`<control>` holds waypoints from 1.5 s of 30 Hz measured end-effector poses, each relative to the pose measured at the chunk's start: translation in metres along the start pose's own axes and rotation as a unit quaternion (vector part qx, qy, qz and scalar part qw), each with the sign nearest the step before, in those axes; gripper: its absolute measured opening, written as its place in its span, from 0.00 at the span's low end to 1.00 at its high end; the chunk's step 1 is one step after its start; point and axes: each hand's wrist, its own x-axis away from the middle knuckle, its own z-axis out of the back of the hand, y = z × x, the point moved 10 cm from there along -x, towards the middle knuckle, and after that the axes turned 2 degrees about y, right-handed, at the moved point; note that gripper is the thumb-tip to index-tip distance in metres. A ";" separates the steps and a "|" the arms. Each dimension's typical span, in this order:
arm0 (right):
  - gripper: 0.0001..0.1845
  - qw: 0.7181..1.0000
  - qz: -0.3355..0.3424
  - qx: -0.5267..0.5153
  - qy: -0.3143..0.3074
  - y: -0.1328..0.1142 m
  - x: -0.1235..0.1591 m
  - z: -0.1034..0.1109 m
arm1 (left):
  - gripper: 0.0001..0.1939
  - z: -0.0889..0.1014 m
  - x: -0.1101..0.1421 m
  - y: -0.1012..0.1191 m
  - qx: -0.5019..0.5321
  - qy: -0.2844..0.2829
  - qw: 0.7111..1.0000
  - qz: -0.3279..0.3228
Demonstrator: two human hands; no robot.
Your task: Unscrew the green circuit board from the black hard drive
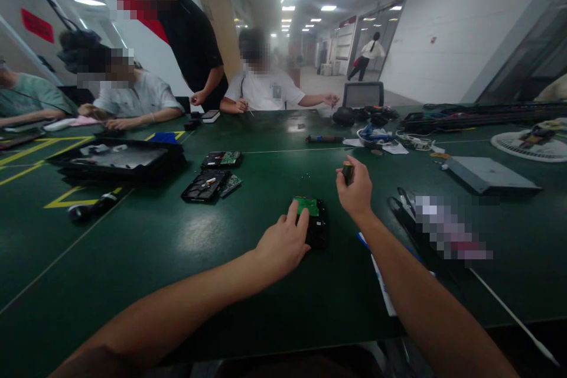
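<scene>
A black hard drive (317,225) with a green circuit board on top lies on the dark green table (186,260) in front of me. My left hand (283,243) rests on its left edge, fingers pressed onto the board. My right hand (355,190) hovers just right of and above the drive, closed round a short dark screwdriver handle (348,171) with a yellow band.
Two more opened drives (207,184) (221,159) lie to the left near a black tray (116,160). A grey box (487,172), cables and a white dish sit to the right. Papers lie by my right forearm. Several people sit or stand across the table.
</scene>
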 end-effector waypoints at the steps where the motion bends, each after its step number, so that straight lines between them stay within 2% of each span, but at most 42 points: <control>1: 0.27 1.000 0.023 -0.002 0.003 -0.008 0.000 0.001 | 0.40 0.000 0.001 0.005 -0.009 0.008 1.000 0.001; 4: 0.26 0.997 0.069 -0.014 -0.010 -0.026 0.003 -0.001 | 0.38 0.002 -0.003 0.012 -0.004 0.015 1.000 -0.003; 6: 0.25 0.995 0.089 -0.019 -0.037 -0.035 0.006 -0.007 | 0.39 0.006 -0.010 0.007 0.022 0.018 1.000 -0.012; 9: 0.26 0.993 0.098 0.009 -0.072 -0.041 0.010 -0.014 | 0.34 0.015 -0.025 -0.025 0.055 0.060 0.996 0.029; 11: 0.27 0.991 0.096 0.035 -0.083 -0.042 0.011 -0.015 | 0.36 0.015 -0.034 -0.045 0.071 0.085 0.993 0.035; 13: 0.29 0.990 0.091 0.057 -0.089 -0.042 0.010 -0.015 | 0.39 0.005 -0.043 -0.059 0.104 0.060 0.993 0.020; 16: 0.30 0.989 0.079 0.085 -0.087 -0.041 0.009 -0.013 | 0.39 -0.010 -0.053 -0.067 0.138 0.015 0.990 -0.003; 22: 0.30 0.985 0.063 0.106 -0.116 -0.042 0.010 -0.017 | 0.34 -0.019 -0.068 -0.056 0.175 -0.031 0.982 -0.057; 26: 0.30 0.985 0.072 0.096 -0.123 -0.042 0.012 -0.020 | 0.30 -0.022 -0.071 -0.058 0.200 -0.017 0.977 -0.068; 32: 0.30 0.990 0.085 0.075 -0.078 -0.041 0.014 -0.018 | 0.24 -0.023 -0.064 -0.062 0.225 0.008 0.971 -0.078; 37: 0.28 0.993 0.105 0.041 -0.046 -0.045 0.013 -0.012 | 0.24 -0.017 -0.062 -0.061 0.237 0.023 0.968 -0.079; 41: 0.30 0.995 0.102 0.002 -0.021 -0.043 0.011 -0.006 | 0.24 -0.015 -0.062 -0.060 0.247 0.015 0.966 -0.072; 45: 0.30 0.995 0.097 -0.013 -0.012 -0.041 0.012 -0.005 | 0.31 -0.016 -0.062 -0.062 0.258 -0.005 0.965 -0.054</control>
